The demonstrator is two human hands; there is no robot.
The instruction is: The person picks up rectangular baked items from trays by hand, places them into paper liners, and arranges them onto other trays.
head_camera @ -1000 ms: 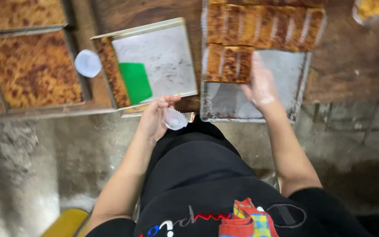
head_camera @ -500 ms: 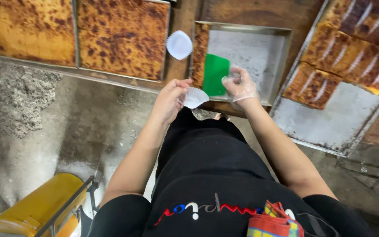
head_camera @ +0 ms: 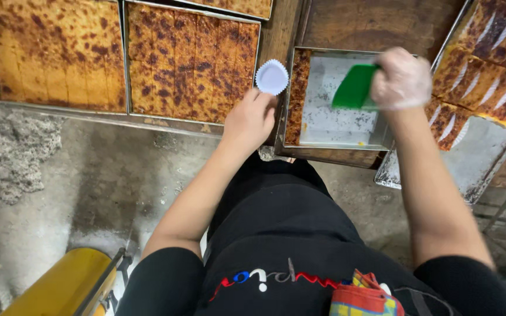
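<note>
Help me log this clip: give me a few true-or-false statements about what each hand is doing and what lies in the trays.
1. The right hand, in a clear glove, holds a green scraper. True.
2. The left hand holds the scraper. False: it is bare and reaches toward a white paper baking cup on the wooden table.
3. The metal tray under the scraper is full of cake. False: only one browned strip remains along its left side.
4. The tray of browned cake left of the cup is scored into pieces. True.
5. The yellow cylinder stands on the table. False: it is down on the floor.
</note>
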